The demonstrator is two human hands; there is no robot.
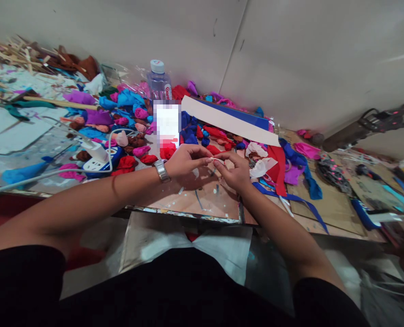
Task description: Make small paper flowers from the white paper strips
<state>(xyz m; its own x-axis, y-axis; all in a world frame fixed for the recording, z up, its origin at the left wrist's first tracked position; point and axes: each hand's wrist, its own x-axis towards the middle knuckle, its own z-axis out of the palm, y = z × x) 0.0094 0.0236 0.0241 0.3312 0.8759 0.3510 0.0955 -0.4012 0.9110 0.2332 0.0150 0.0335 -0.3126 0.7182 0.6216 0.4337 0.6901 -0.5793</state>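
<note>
Pinching a small pale strip between both hands, out over the bare front part of the tabletop. Gripping one end with thumb and finger of left hand, the other end with thumb and finger of right hand. Both close together, nearly touching at the strip. Can't tell material: tiny, partly covered. Wearing a metal watch on left wrist.

Just beside right hand: crumpled white scraps, then a red strip hanging down toward the front. Near that, a long blue strip, running to the table edge.

Behind the hands: mixed red and blue scraps. Lying across these: long white board, with flat blue sheet behind it. Standing upright farther back: capped bottle. In front of it: bright panel, blurred, can't identify.

On the left: power strip with white plug seated, white cable alongside. Farther left: green-handled pliers, pile of wood slivers.
</note>
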